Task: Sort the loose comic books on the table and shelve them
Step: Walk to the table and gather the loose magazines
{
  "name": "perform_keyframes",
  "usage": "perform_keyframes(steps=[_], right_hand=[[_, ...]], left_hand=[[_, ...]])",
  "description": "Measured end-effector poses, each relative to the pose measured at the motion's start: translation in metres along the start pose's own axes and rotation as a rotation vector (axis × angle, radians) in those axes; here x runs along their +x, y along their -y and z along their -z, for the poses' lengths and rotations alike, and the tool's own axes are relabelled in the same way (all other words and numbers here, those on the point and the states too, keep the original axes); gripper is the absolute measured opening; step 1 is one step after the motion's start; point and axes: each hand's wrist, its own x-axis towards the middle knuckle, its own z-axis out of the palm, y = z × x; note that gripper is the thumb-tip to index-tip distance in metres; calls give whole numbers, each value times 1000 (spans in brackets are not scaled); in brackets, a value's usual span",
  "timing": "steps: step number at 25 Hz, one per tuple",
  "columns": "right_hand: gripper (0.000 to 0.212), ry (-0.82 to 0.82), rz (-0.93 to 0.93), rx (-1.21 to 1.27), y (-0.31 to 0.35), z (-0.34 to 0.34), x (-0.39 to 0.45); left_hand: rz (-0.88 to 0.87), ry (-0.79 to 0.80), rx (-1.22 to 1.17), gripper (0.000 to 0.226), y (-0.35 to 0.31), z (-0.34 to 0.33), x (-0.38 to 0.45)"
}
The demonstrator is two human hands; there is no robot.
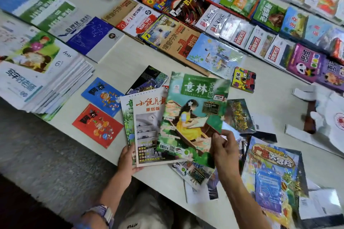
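Observation:
My left hand [127,158] grips the bottom edge of a small stack: a white magazine with red title [147,128] on top of a green-edged one [126,115]. My right hand [223,151] pinches the lower right corner of a green magazine showing a girl in a yellow dress [191,115], held tilted over the stack. Under and around them lie loose comics: a blue booklet [102,96], a red booklet [97,126], a dark comic [149,79], a glossy wrapped one [239,116] and a large colourful adventure comic [273,176].
The white table [130,55] is ringed by rows of displayed magazines at the back and right, and tall stacks of workbooks [33,80] at left. A small picture book [243,79] lies mid-table. A white plastic bag [327,117] lies at far right. The table's front edge runs diagonally past my arms.

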Motion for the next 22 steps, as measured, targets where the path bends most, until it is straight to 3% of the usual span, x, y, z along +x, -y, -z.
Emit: perform_keyframes(steps=[2, 4, 10, 13, 17, 19, 22], right_hand=[[9, 192, -87, -176, -17, -29, 4], [19, 241, -176, -411, -39, -34, 8], [44, -232, -339, -500, -77, 23, -3], [47, -227, -408, -520, -80, 22, -11], [81, -156, -402, -868, -70, -3, -18], [93, -162, -376, -910, -67, -14, -21], [83, -207, -337, -951, -71, -16, -19]], left_hand=[[25, 26, -39, 30, -1, 3, -2], [-24, 60, 42, 24, 1, 6, -2], [-101, -21, 160, 27, 6, 1, 3], [-100, -20, 165, 27, 11, -1, 4], [-98, -68, 189, 29, 13, -4, 6], [-68, -102, 176, 45, 9, -8, 4], [-66, -76, 280, 78, 7, -12, -1]])
